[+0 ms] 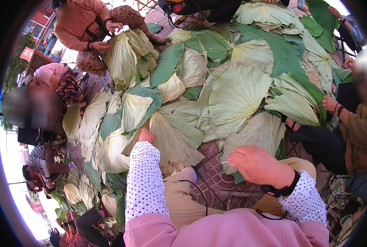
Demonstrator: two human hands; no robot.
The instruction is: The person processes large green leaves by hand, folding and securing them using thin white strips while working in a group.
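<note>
My left hand (147,136) is closed on the upper part of a brownish, dried lotus leaf (171,143) that hangs in folds below and beside it. My right hand (254,163), with a black band at the wrist, grips a thin pale stick (225,162) whose tip sticks out to the left. Under and beyond the right hand lies a wrinkled grey-green leaf (254,129). A large pale green lotus leaf (237,97) is spread flat between and ahead of my hands. A smaller pale leaf (136,108) lies over a darker green one just past my left hand.
Overlapping lotus leaves (257,37) cover much of the brick paving (211,176). A person at upper left (84,34) handles a leaf bundle, and a person at right (356,132) holds green leaves close by. Several others sit along the left. A black cable (202,193) crosses my leg.
</note>
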